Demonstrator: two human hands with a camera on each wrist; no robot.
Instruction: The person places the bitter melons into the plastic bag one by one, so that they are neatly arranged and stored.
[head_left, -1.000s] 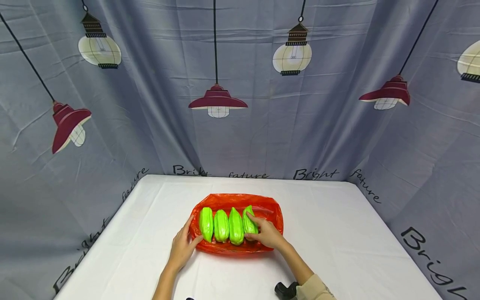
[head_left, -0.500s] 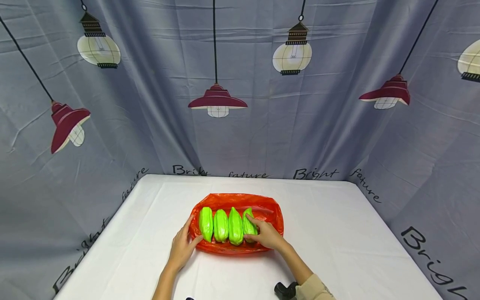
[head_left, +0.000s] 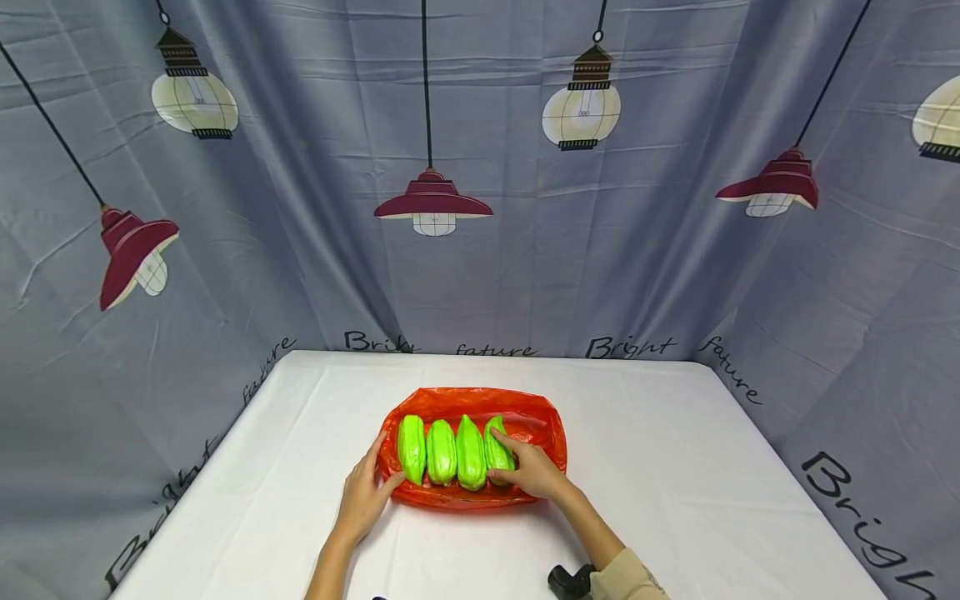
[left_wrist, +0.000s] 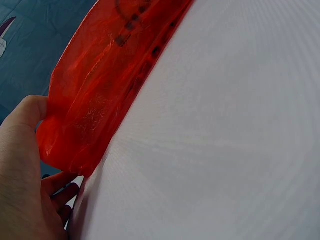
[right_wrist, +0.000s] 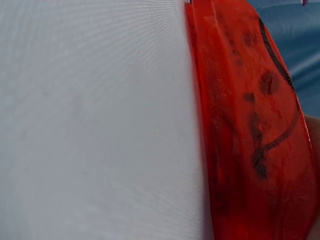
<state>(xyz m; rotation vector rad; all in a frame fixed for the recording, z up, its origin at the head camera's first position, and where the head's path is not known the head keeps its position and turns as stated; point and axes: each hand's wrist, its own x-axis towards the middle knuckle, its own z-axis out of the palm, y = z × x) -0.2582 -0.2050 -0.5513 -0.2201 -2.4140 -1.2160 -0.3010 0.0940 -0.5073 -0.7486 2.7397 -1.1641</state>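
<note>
An opened red plastic bag (head_left: 536,417) lies on the white table in the head view, with dark print showing in the right wrist view. Several bright green, ridged, elongated fruits (head_left: 442,452) sit side by side in it. My left hand (head_left: 363,493) holds the bag's left end, thumb over the near rim; in the left wrist view that thumb (left_wrist: 33,107) meets the bag's edge, with the other fingers partly hidden below. At the row's right end, my right hand (head_left: 536,468) spans the last green fruit (head_left: 497,455) between thumb and index finger. Its other fingers are hidden.
White cloth covers the table (head_left: 660,467), and a grey curtain (head_left: 480,283) printed with lamps surrounds its back and sides. A black object (head_left: 570,582) shows beside the right sleeve (head_left: 628,577) near the front edge.
</note>
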